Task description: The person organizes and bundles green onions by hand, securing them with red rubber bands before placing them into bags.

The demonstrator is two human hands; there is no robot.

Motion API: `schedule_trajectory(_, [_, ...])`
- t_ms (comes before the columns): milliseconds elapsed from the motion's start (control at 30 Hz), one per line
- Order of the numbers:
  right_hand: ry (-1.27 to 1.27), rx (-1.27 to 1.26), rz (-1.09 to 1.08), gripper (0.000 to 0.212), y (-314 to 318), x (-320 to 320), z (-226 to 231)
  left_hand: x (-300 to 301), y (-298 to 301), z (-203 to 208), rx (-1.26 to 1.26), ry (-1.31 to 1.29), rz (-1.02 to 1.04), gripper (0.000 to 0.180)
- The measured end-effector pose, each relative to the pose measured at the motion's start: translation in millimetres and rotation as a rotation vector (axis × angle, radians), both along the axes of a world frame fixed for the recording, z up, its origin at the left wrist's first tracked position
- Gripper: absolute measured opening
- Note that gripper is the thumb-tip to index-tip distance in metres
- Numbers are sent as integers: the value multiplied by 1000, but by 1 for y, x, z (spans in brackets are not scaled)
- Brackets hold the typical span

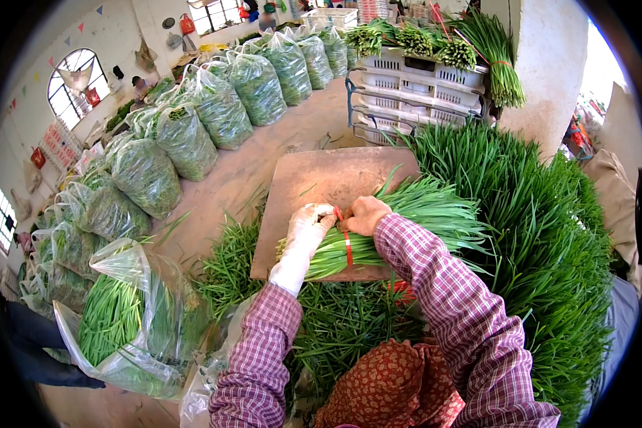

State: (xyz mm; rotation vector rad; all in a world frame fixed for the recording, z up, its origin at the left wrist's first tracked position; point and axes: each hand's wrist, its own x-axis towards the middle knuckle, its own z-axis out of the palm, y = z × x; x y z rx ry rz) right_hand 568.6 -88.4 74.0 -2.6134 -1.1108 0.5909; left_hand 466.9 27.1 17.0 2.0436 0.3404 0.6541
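A bunch of garlic chives (417, 207) lies across a brown board (335, 167), its pale stem ends to the left and leaf tips to the right. A red tie (348, 248) runs around the bunch nearer the stems. On top of the bunch, my left hand (315, 220), in a whitish glove, pinches one end of this tie. My right hand (366, 215) is closed beside it at the same tie, its fingertips partly hidden. The two hands almost touch.
A tall heap of loose chives (521, 214) borders the board on the right. Stacked crates (421, 93) with tied bunches stand behind. Filled clear bags (146, 175) line the left, and an opened bag of chives (114, 314) stands nearer. Loose leaves (228, 264) lie around the board.
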Motion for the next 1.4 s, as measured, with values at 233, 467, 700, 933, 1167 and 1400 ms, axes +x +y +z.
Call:
schedule_trajectory(233, [-15, 195, 13, 32, -9, -2, -13, -13, 6, 8, 337, 93, -134, 21])
schedule_trajectory(467, [-240, 609, 49, 22, -27, -10, -34, -31, -28, 12, 541, 130, 16, 60])
schedule_trajectory(700, [-324, 686, -112, 24, -31, -22, -43, -22, -26, 2, 526, 81, 31, 55])
schedule_trajectory(933, [-60, 830, -79, 20, -36, -17, -43, -19, -27, 0, 557, 94, 54, 54])
schedule_trajectory(1167, [-97, 878, -33, 15, -35, -5, -56, -23, -40, 35, 673, 463, -23, 100])
schedule_trajectory(1400, [233, 1124, -4, 6, -31, -18, -44, -21, -56, 38, 902, 717, 54, 118])
